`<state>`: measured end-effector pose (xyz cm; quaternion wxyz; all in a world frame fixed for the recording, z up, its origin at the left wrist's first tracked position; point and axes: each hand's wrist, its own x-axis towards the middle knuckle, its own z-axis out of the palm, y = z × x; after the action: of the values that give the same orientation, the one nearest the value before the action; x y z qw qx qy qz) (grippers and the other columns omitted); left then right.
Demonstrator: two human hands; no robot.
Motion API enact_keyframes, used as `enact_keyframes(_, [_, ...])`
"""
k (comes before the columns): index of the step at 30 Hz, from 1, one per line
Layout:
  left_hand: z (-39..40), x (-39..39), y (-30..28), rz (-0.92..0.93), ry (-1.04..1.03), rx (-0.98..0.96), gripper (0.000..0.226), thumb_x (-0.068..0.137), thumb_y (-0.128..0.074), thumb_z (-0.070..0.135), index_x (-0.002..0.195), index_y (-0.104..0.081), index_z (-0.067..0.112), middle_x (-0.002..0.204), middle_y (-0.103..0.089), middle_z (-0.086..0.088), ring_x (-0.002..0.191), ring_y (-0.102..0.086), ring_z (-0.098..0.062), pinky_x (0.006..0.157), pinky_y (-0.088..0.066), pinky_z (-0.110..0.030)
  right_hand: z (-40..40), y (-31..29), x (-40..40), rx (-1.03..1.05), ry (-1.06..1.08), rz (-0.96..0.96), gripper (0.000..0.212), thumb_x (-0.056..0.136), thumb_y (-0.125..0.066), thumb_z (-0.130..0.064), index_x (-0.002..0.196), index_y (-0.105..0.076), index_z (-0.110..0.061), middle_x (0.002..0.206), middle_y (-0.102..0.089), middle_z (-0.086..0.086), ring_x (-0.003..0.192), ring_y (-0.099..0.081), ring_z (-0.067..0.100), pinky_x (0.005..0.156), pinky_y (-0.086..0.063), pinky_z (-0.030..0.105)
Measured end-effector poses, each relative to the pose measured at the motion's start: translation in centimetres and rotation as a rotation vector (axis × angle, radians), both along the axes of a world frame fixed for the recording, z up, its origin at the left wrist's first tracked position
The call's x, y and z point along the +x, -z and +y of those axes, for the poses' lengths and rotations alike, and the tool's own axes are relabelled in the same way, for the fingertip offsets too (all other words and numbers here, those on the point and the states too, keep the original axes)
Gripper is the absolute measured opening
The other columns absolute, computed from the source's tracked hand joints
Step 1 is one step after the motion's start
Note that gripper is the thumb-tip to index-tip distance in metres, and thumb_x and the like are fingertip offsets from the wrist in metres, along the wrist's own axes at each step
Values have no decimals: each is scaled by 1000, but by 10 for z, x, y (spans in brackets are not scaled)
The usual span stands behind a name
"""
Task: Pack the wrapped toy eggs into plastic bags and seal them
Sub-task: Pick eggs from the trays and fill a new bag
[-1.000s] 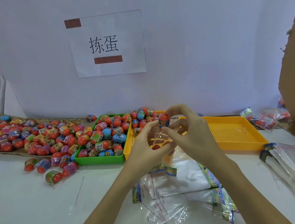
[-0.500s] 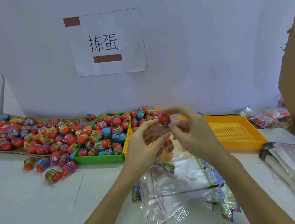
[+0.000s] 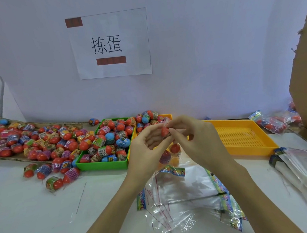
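- Toy egg (image 3: 164, 131), red and wrapped, sits pinched between both hands above the near edge of the yellow trays.
- Right hand (image 3: 196, 140) curls its fingers round the egg's right end; left hand (image 3: 147, 146) has its thumb and fingertips closed on the mouth of a clear plastic bag (image 3: 167, 156) hanging just under that egg.
- Two more red eggs show inside the hanging bag.
- One green tray (image 3: 101, 165) is heaped with eggs, mostly red, about five of them blue.
- Two yellow trays: one (image 3: 242, 137) bare with a perforated floor, the other (image 3: 167, 116) mostly hidden behind the hands, eggs piled at its far end.
- Loose eggs (image 3: 31, 142), too many to count, spread left over cardboard and onto the white table (image 3: 27, 209).
- Flat empty bags (image 3: 182, 193) lie beneath the wrists; another stack (image 3: 303, 167) lies at right; filled bags (image 3: 274, 123) sit far right.
- A paper sign (image 3: 109, 43) hangs on the white wall.
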<state>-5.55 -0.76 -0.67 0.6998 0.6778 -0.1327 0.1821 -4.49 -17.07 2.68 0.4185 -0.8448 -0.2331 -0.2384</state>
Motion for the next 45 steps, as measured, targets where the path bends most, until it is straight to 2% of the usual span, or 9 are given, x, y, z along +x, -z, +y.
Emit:
enact_keyframes(4, [0,0,1,0,-14,11,36,88,-83,16,123,-73,20,107,-79,7,102,-76,-12,87,-59,-20,2,-1,-3,-96,47,-23,11,99,-67,-28,109,-68,-30,95,-77,-20,71,-69,-4,72,-57,25])
enact_keyframes(7, [-1,0,3,-15,-42,16,33,90,-82,15,122,-74,20,108,-79,5,103,-76,-14,89,-60,-24,4,-2,-6,-132,47,-68,11,98,-68,-27,108,-73,-30,84,-72,-21,69,-63,-5,69,-50,19])
enact_keyframes(14, [0,0,4,-54,-35,39,29,94,-76,4,119,-74,19,107,-80,5,103,-76,-15,87,-60,-23,7,1,-5,-145,-6,74,18,101,-62,-36,108,-77,-28,101,-57,-6,85,-57,0,72,-41,11])
enact_keyframes(18, [0,1,3,-42,-39,22,25,94,-78,14,118,-75,18,108,-80,4,105,-76,-14,90,-61,-25,6,0,-4,-118,7,55,20,104,-57,-31,103,-75,-22,95,-60,-8,85,-57,1,78,-44,19])
enact_keyframes(25, [1,2,4,-37,-74,4,19,95,-77,8,113,-76,12,105,-80,2,103,-76,-13,89,-60,-24,14,2,-9,-257,94,-32,18,106,-53,-30,102,-67,-17,91,-64,-7,85,-61,16,84,-50,46])
enact_keyframes(27, [3,2,3,-44,-75,7,20,95,-77,8,114,-75,13,105,-80,4,103,-76,-11,88,-59,-21,13,1,-10,-197,83,-42,14,105,-56,-27,102,-66,-18,82,-69,-10,78,-65,10,81,-52,41])
enact_keyframes(32, [-2,0,4,31,23,55,28,93,-79,9,118,-72,18,107,-80,7,103,-75,-8,87,-58,-18,10,-4,-9,48,35,18,11,101,-64,-18,102,-75,-17,87,-74,-11,85,-66,0,72,-45,7])
enact_keyframes(37, [-6,1,8,68,10,95,21,92,-79,10,108,-75,24,99,-80,9,95,-75,-7,82,-57,-16,8,0,-5,21,41,13,14,103,-60,-18,100,-74,-15,84,-74,-9,81,-67,4,74,-49,14])
enact_keyframes(45, [31,20,3,168,-352,-101,20,97,-75,12,96,-69,31,88,-75,10,85,-73,-1,76,-59,-22,6,20,12,45,18,52,22,103,-54,-5,113,-71,-16,107,-71,-8,97,-64,3,83,-47,9])
